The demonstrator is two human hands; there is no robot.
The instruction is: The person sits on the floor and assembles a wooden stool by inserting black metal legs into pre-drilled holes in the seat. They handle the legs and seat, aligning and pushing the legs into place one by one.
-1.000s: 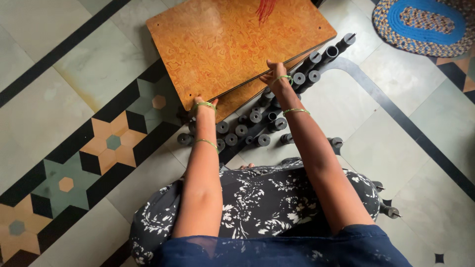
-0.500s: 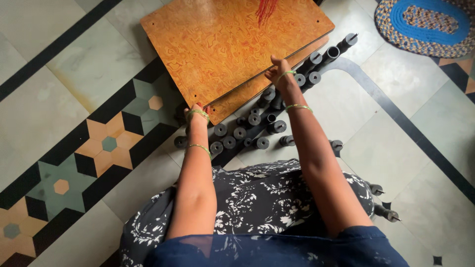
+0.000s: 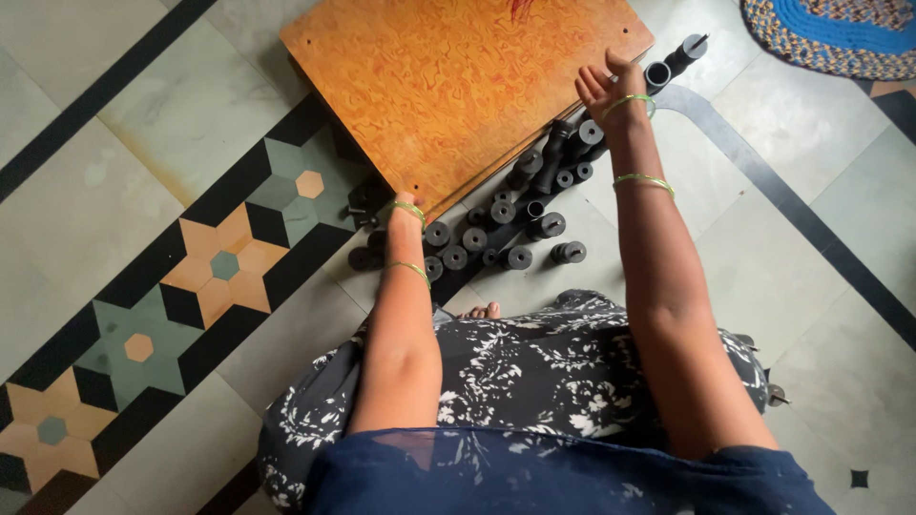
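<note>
A large orange wooden board [image 3: 458,86] lies tilted over a row of black cylindrical spools [image 3: 520,215] on the tiled floor. My left hand [image 3: 405,204] grips the board's near corner, with the fingers hidden under it and only the bangled wrist showing. At the board's right edge my right hand [image 3: 603,88] holds on, thumb on top, beside upright black spools [image 3: 658,72]. More spools lie loose between the board and my lap.
The floor has a star-patterned band [image 3: 219,262] at left and a black border line [image 3: 792,210] at right. A blue braided rug [image 3: 840,33] lies at the top right. My patterned dress [image 3: 534,372] covers my legs, with toes [image 3: 480,311] peeking out.
My right hand has slid along the board's edge, away from me toward its far right corner. My left hand stays at the near corner. More spools show beneath the board.
</note>
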